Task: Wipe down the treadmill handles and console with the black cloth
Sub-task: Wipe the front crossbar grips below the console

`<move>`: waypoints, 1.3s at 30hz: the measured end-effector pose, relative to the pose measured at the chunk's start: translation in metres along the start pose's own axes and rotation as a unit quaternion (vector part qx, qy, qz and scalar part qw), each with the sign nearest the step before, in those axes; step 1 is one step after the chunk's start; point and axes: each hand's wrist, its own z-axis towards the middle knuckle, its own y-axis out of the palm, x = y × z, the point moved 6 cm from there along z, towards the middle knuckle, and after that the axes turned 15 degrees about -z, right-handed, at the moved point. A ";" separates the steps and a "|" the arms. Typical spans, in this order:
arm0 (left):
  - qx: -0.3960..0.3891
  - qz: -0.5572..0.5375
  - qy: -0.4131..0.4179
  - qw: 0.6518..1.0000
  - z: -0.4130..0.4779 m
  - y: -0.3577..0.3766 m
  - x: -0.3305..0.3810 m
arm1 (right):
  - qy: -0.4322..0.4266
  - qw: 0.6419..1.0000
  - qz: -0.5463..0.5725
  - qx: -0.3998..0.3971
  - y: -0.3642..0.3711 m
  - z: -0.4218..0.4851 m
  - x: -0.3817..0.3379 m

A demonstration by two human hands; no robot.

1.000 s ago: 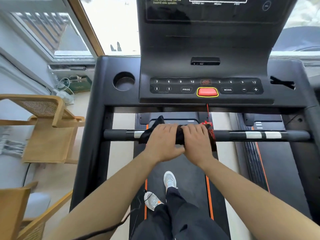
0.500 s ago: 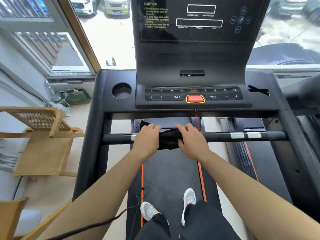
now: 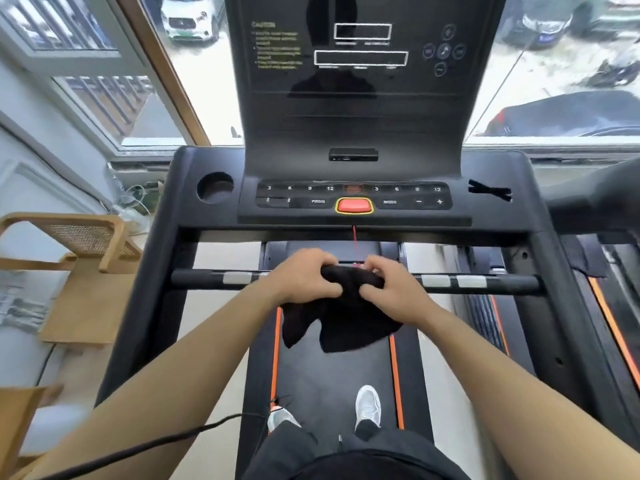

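The black cloth (image 3: 346, 313) is bunched between both hands at the middle of the horizontal handle bar (image 3: 207, 278), with loose ends hanging below the bar. My left hand (image 3: 304, 275) grips the cloth's left side. My right hand (image 3: 391, 285) pinches its right side. The bar runs across the treadmill, with silver sensor patches (image 3: 453, 281) on each side. Above it sits the black console (image 3: 353, 199) with a red stop button (image 3: 354, 205) and a tall dark display panel (image 3: 360, 64). A red safety cord (image 3: 355, 239) drops from the console toward the cloth.
A round cup holder (image 3: 215, 187) is at the console's left. Wooden chairs (image 3: 79, 258) stand left of the treadmill. My feet in white shoes (image 3: 367, 407) are on the belt. A second treadmill (image 3: 595, 306) is at the right. Windows show parked cars.
The cloth was wrapped on the bar under both hands; now it is gathered up, with ends hanging free below the bar. The view has tilted up to show more of the display.
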 end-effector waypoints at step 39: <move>0.085 0.367 0.009 0.926 0.120 0.137 0.012 | -0.063 0.892 -0.434 0.112 0.017 0.031 0.123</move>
